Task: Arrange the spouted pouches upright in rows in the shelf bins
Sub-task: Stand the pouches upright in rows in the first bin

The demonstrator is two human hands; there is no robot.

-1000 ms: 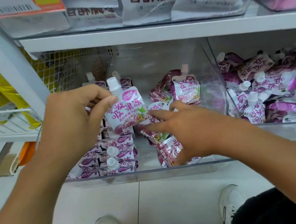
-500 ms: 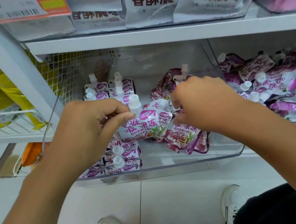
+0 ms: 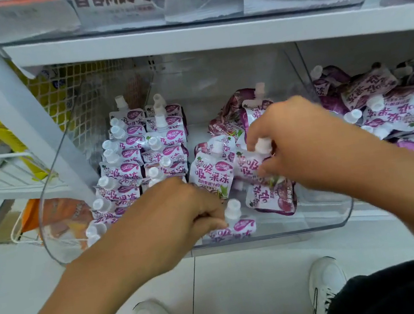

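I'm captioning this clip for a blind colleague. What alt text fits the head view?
Two bare hands work in a clear shelf bin: the left hand sets a spouted pouch upright at the bin's front, while the right hand grips another pouch by its cap. Neat upright rows fill the bin's left side.

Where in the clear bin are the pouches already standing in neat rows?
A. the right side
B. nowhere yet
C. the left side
C: the upright rows fill the left side of the clear bin, while pouches on its right lie in a loose pile.
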